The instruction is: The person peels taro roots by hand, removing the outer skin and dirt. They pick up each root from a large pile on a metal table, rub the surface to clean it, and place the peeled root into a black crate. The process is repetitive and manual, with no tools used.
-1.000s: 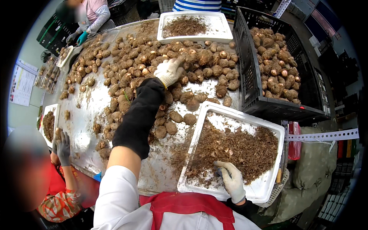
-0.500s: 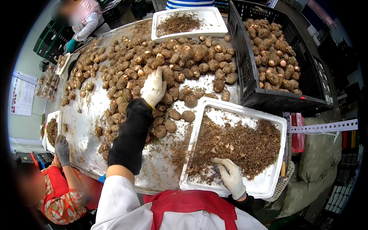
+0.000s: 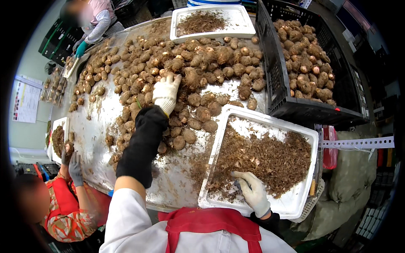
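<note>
Your left hand [image 3: 166,93], in a white knitted glove, rested on the brown, rounded, hairy tubers [image 3: 194,100], its fingers parted and bent downward, probably so they could reach between closely packed pieces. Whether it gripped one, I cannot tell. Tubers lay beneath and all around it.

Nearer your body, to its right, your right hand [image 3: 254,195], also white-gloved, hung over a shallow white foam tray [image 3: 270,119] with its fingers curled. A dark patch showed at the fingers; I cannot tell whether that hand held something. The tray's low rim probably kept the brown, shredded fibre [image 3: 274,160] together.

Farther right of your left hand, the tall slatted wall of a black plastic crate [image 3: 270,59] stood between it and the heap inside. Beyond your fingers, a second white foam tray [image 3: 213,36] bordered the tubers. Well off to the left, across the silvery metal surface [image 3: 90,130], were a co-worker's grey-gloved hand [image 3: 76,169] and another's teal-gloved hand [image 3: 81,49].
</note>
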Demonstrator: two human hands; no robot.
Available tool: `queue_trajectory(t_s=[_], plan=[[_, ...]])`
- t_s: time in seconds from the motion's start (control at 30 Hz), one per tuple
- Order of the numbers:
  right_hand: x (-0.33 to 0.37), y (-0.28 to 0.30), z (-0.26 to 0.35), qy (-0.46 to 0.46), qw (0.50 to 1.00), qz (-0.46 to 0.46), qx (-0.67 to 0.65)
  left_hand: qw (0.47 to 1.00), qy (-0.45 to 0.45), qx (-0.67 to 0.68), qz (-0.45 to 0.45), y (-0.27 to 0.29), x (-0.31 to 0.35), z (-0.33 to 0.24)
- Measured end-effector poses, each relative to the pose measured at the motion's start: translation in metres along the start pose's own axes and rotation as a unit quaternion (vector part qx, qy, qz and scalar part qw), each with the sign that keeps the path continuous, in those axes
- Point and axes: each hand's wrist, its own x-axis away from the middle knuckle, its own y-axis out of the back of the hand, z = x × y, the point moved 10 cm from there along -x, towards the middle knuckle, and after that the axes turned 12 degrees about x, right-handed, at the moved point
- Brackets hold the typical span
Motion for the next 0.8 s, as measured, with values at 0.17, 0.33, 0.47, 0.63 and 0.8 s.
queue_trajectory(t_s=[0.17,0.33,0.47,0.63,0.8], plan=[[-0.001,-0.002,0.012,0.009,1.0,0.01,-0.008,0.994,0.014,0.094,-0.062,0.023,-0.016,0.008],[0.007,-0.004,0.013,0.007,0.999,0.021,-0.025,0.978,-0.034,0.188,-0.081,0.017,-0.019,0.043],[0.004,0.009,0.013,0.058,0.995,-0.048,-0.058,0.846,-0.168,0.49,-0.125,0.047,0.06,0.008],[-0.018,0.039,0.046,0.104,0.984,-0.144,-0.004,0.666,-0.211,0.705,0.119,0.035,0.165,-0.071],[-0.04,0.022,0.06,0.133,0.989,-0.047,0.053,0.586,-0.236,0.752,0.185,0.018,0.233,-0.127]])
